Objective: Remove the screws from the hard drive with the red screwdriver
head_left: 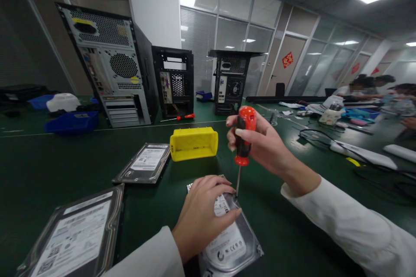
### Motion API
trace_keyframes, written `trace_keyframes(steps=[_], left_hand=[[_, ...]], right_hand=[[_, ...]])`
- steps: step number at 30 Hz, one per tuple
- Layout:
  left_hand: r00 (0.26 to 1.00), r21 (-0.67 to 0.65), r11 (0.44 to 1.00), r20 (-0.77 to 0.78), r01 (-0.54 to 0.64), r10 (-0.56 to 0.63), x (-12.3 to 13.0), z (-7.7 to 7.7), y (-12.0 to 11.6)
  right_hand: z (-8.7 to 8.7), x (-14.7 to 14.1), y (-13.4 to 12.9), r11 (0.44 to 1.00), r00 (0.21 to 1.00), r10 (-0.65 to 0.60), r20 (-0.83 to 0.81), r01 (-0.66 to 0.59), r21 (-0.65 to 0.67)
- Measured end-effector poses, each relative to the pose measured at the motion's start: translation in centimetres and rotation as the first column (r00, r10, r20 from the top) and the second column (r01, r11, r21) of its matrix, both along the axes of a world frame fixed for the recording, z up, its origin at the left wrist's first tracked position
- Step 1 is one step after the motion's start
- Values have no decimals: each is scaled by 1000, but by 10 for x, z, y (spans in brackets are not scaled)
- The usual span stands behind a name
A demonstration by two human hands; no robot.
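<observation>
The hard drive [234, 237] lies before you under your spread left hand [202, 212]; from it, green desk [273, 218] runs right to a long white object [364, 156] at two o'clock; your right hand [264, 143] grips the screwdriver [242, 150], tip at the drive's right edge; a yellow bin [195, 145] sits at eleven, a second drive [147, 162] at ten, a third drive [76, 233] at nine; computer cases [123, 69] stand beyond.

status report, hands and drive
Left hand spread over silver metal hard drive. Right hand grips red-and-black screwdriver, tip at drive's edge. Yellow plastic bin beyond, not in the way.
</observation>
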State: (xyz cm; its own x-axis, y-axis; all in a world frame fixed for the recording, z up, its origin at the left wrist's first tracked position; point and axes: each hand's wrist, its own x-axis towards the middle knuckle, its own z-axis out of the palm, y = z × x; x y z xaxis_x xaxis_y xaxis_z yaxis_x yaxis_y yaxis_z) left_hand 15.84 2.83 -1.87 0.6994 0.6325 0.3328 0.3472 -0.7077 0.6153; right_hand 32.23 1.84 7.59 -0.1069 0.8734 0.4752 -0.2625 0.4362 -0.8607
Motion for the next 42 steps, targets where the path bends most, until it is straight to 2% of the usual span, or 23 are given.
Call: trace_keyframes(steps=[2,4,9,14,20,26,32,35,38,42], left_hand=[[1000,-1,1000,-1,0,0,0,0,0],[1000,-1,1000,-2,4,-4,-1,0,0],[1000,-3,1000,-11,6,-6,-2,-1,-1],[1000,-3,1000,-30,6,-6,-1,-1,-1],[999,-3,1000,-38,-6,6,-1,2,-3],[1000,-3,1000,-29,1,-1,-2,1,-1],[1000,-2,1000,-20,8,-8,-2,-2,0],[1000,2,1000,-12,4,-4,-1,-2,0],[1000,-3,1000,-15,1,-1,-1,-1,0],[1000,-7,1000,-17,4,-4,-2,-1,-1]], right_hand=[[1,0,-1,998,999,-38,18,37,51],[3,0,-1,998,1000,-22,14,21,65],[9,1,-4,999,999,40,-11,-40,3],[8,3,-5,999,999,52,6,-52,2],[5,-2,-6,992,998,63,-29,-60,107],[12,0,-9,996,996,92,-8,-93,-4],[9,3,-4,998,1000,12,-5,-12,56],[9,1,-5,995,998,64,-11,-63,79],[11,0,-9,995,995,101,1,-101,20],[12,2,-10,997,997,70,27,-69,-25]])
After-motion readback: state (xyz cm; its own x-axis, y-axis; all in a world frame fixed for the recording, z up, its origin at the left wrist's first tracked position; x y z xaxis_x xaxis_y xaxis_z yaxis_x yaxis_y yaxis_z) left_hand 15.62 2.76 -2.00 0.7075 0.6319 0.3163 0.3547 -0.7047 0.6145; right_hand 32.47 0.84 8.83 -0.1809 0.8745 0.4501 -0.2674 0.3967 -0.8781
